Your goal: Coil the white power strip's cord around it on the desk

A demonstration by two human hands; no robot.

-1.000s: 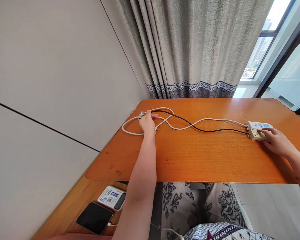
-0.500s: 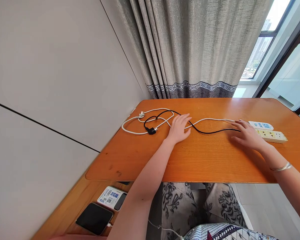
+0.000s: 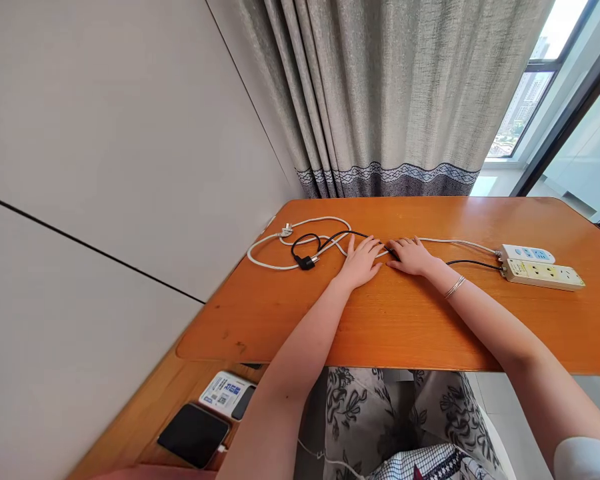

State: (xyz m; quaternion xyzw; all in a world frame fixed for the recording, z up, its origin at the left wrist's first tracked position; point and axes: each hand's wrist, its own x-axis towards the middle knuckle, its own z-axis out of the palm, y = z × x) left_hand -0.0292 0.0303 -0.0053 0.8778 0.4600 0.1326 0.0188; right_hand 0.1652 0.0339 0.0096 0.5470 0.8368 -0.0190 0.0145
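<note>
Black cord (image 3: 473,263) and white cord (image 3: 460,243) lie flat across the far half of the tabletop (image 3: 405,320). They run from a cream power strip (image 3: 543,274) and a white-and-blue power strip (image 3: 527,253) near the right edge to loose loops at the far left corner. There the black plug (image 3: 305,263) and white plug (image 3: 286,231) rest unconnected.

Both cords cross mid-tabletop, under the hands, apparently pinned flat there.

Left hand (image 3: 363,259): palm down, fingers spread, gripping nothing, resting over the crossing. Right hand (image 3: 413,257): likewise flat and unclenched, just beside the left, fingertips on the black cord. Both forearms reach forward, converging.
</note>
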